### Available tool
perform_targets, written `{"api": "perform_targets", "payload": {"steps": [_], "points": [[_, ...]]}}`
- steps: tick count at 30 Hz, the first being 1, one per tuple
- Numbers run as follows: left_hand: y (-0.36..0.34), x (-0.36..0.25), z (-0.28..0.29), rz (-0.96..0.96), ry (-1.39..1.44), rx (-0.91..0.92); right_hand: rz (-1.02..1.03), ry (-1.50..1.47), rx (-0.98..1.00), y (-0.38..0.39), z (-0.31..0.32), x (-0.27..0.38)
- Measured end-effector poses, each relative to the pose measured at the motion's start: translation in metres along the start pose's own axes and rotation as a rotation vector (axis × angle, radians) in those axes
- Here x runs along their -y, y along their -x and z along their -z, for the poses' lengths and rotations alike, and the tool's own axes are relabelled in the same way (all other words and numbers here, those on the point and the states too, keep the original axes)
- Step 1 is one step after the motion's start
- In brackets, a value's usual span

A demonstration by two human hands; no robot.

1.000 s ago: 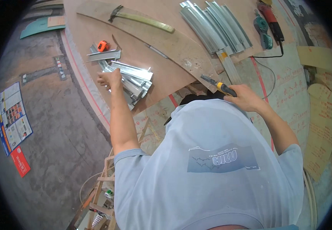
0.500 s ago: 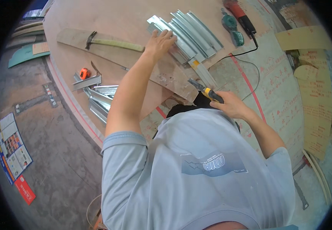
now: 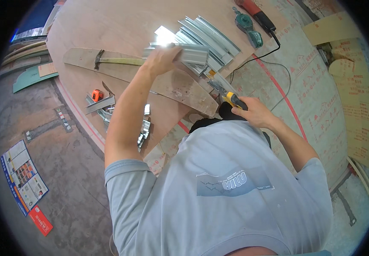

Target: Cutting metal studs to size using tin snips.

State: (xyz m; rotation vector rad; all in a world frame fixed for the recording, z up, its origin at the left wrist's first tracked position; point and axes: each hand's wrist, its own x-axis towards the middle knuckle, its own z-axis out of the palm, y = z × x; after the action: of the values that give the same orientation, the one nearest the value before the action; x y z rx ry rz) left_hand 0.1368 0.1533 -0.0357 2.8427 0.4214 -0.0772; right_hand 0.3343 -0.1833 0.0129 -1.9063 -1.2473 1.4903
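My left hand (image 3: 162, 61) is closed round a short silver metal channel (image 3: 196, 55), lifted above the work board. A stack of similar metal channels (image 3: 213, 39) lies just beyond it, with bright glare at its left end. In my right hand (image 3: 257, 113), close to my body, is a pair of tin snips (image 3: 229, 94) with yellow and black handles. Their metal jaws point up and left, apart from the channel. Left of my left hand, a claw hammer (image 3: 118, 60) rests on a long wooden plank (image 3: 180, 87).
An orange tape measure (image 3: 97, 94) and loose metal pieces (image 3: 144, 128) lie by my left forearm. At the far right are a green tool (image 3: 247, 27) and a red and black power tool (image 3: 261, 17) with a trailing cord. Printed sheeting (image 3: 316, 98) covers the floor at right.
My left hand has lifted a metal channel off the stack and brought it nearer and slightly left. The right hand still holds the snips, with little movement.
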Motion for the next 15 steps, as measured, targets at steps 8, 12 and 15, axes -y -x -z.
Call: {"api": "perform_targets", "payload": {"steps": [8, 12, 15], "points": [[-0.004, -0.016, 0.001, 0.122, 0.166, 0.041, 0.049, 0.06, 0.03, -0.001, 0.0, 0.012], [-0.004, -0.034, 0.034, 0.458, 0.622, -0.419, -0.057, 0.002, 0.05, 0.004, -0.001, 0.025], [0.0, -0.053, 0.036, 0.61, 1.276, -0.885, 0.008, -0.086, 0.095, 0.005, -0.003, 0.038]]}}
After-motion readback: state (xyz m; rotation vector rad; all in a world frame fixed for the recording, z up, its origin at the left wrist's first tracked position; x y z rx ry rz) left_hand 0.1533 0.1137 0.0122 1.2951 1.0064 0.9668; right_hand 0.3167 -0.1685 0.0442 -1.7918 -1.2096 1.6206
